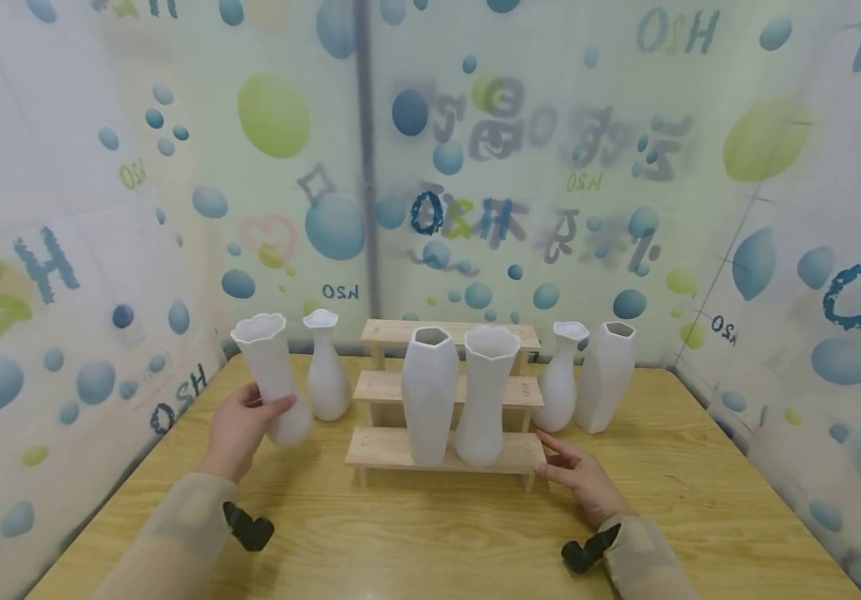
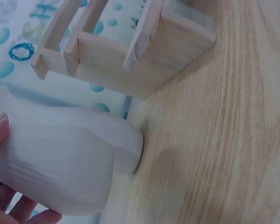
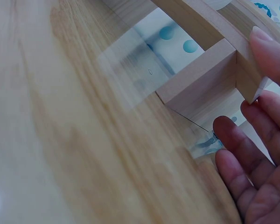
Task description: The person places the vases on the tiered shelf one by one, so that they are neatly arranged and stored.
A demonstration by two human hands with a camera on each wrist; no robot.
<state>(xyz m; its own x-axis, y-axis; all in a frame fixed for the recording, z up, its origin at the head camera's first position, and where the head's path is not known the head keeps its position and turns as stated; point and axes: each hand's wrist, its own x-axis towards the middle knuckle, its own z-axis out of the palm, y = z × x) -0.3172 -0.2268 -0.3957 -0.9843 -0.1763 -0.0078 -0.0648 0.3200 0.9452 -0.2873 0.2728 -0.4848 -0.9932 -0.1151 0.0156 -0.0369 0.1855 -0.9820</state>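
My left hand [image 1: 238,429] grips a white vase [image 1: 272,379] with a scalloped rim around its middle. The vase leans slightly, its base seemingly just off the table. Behind it stands a narrow-necked white vase [image 1: 328,379]. At the centre is a three-step wooden shelf [image 1: 370,450], with a faceted white vase [image 1: 428,400] and another scalloped white vase [image 1: 484,408] upright on its lowest step. With thumb above and forefinger below, my right hand [image 1: 583,483] pinches the right end of that step; the other fingers [image 3: 242,144] extend loosely beneath.
Right of the shelf stand another narrow-necked vase [image 1: 559,387] and a faceted vase [image 1: 606,379]. Everything rests on a wood-grain table [image 1: 430,542]. Patterned curtains [image 1: 272,192] enclose its back and sides.
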